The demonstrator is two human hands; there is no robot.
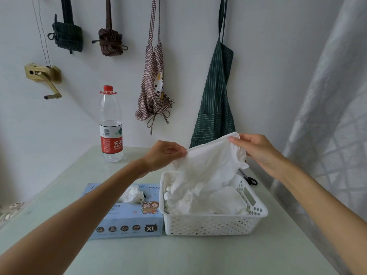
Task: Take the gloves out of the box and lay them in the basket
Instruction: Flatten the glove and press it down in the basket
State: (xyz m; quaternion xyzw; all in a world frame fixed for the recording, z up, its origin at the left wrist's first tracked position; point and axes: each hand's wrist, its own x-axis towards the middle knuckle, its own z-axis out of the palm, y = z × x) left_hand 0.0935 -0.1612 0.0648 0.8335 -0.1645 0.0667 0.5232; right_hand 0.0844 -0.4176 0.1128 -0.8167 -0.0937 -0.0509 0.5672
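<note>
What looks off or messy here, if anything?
Nothing damaged or spilled. The gloves in the basket lie in a crumpled heap, and a glove bulges out of the box opening. Both hands hold one glove above the basket.

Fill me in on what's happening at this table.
A person is moving white gloves from the blue box into the white basket beside it. Both hands hold one glove by its top edge above the basket: the left hand pinches one corner, the right hand the other. Several gloves already lie in the basket, and another pokes from the box's opening.
</note>
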